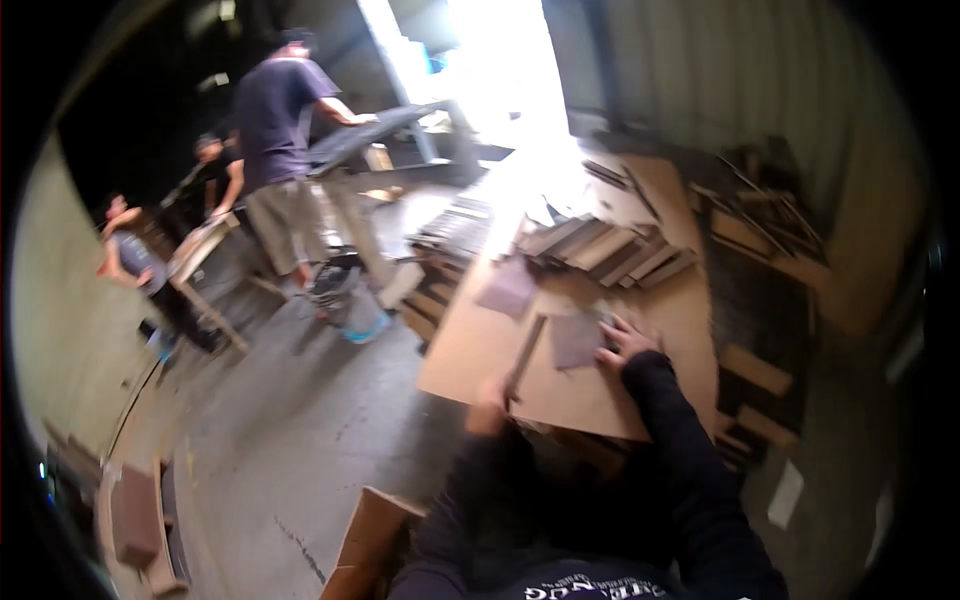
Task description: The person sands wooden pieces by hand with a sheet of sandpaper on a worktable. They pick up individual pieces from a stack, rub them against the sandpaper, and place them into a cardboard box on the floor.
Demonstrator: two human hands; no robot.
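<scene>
A thin dark strip, seemingly wood [526,352], points away from me over a brown board [455,370]. My left hand [487,408], blurred, is closed around its near end at the board's front edge. To the right lies a grey-brown square sheet [576,341], flat on the board. My right hand [632,342] rests at the sheet's right edge with its fingers spread. Something small and pale by those fingertips is too blurred to name. A second, pinkish-grey sheet [508,287] lies farther off to the left. Behind the sheets, several wood strips [610,247] are piled side by side.
Stacked wood pieces [755,370] stand right of the board. An open cardboard box [370,540] is near my left side. A bucket [348,300] stands on the floor at left. Beyond it a person [280,120] handles a dark panel [380,135]; two other people work farther left.
</scene>
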